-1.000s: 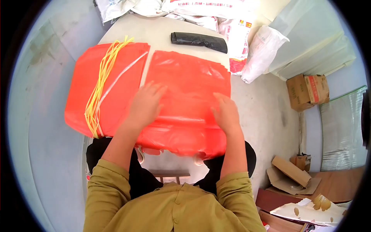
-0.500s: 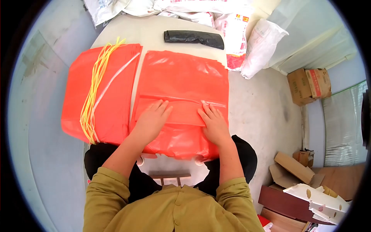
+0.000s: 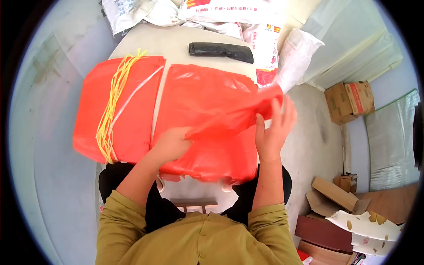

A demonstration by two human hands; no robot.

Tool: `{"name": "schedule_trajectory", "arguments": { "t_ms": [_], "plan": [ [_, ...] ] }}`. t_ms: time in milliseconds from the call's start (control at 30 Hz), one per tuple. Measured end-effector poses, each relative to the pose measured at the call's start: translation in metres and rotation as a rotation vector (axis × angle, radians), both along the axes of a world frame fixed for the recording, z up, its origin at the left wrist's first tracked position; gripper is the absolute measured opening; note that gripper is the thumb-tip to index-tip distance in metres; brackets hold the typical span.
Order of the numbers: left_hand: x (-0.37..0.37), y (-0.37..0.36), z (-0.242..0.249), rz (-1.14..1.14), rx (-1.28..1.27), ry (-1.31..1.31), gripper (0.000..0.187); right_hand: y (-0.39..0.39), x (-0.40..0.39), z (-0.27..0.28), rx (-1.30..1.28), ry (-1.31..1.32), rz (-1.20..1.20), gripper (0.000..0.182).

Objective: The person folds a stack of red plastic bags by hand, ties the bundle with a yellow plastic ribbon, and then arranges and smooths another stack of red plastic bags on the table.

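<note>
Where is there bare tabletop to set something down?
Left of the black roll, bare table lies between white sacks behind and red sheets in front. Near side is crowded: red sheets, yellow strings, left hand; right hand at the right edge.

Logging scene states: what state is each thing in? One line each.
Thin red plastic sheet: partly lifted, creased
Bare left hand: fingers curled on the sheet
Bare right hand: raised at the sheet's bunched end; grip unclear
Broad red plastic stack, left: lying flat
Yellow string bundle: loose, draped over that stack
Long black plastic bundle: lying, untouched
White printed sacks: bulging
</note>
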State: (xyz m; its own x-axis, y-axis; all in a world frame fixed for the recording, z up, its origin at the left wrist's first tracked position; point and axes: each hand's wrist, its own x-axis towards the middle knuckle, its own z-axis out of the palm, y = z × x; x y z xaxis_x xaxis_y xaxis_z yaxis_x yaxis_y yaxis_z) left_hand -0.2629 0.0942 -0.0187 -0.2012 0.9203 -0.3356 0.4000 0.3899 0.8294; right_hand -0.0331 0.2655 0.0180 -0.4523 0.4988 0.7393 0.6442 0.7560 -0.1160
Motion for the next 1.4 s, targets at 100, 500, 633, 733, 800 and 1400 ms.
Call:
{"name": "schedule_trajectory", "arguments": {
  "t_ms": [100,500,633,733,800,1400],
  "plan": [
    [0.004,-0.011,-0.035,0.191,-0.034,-0.928,0.048,-0.003,-0.003,-0.030,-0.315,0.481,0.190,0.070],
    [0.008,-0.026,-0.051,0.036,-0.092,-0.269,0.102,-0.039,-0.029,-0.111,-1.414,0.516,0.303,0.080],
    [0.006,-0.026,-0.028,-0.067,-0.134,0.038,0.098,-0.026,-0.026,-0.144,-1.188,0.373,0.243,0.057],
    [0.008,-0.025,-0.034,-0.118,0.075,0.393,0.088,-0.021,-0.024,-0.163,-0.889,0.112,0.222,0.047],
    [0.010,-0.019,-0.055,-0.107,0.338,0.505,0.080,-0.024,-0.030,-0.160,-0.918,0.124,0.169,0.049],
    [0.032,0.006,-0.081,-0.285,0.461,0.708,0.066,-0.023,-0.091,-0.126,-0.950,0.271,0.212,0.070]
  ]
}}
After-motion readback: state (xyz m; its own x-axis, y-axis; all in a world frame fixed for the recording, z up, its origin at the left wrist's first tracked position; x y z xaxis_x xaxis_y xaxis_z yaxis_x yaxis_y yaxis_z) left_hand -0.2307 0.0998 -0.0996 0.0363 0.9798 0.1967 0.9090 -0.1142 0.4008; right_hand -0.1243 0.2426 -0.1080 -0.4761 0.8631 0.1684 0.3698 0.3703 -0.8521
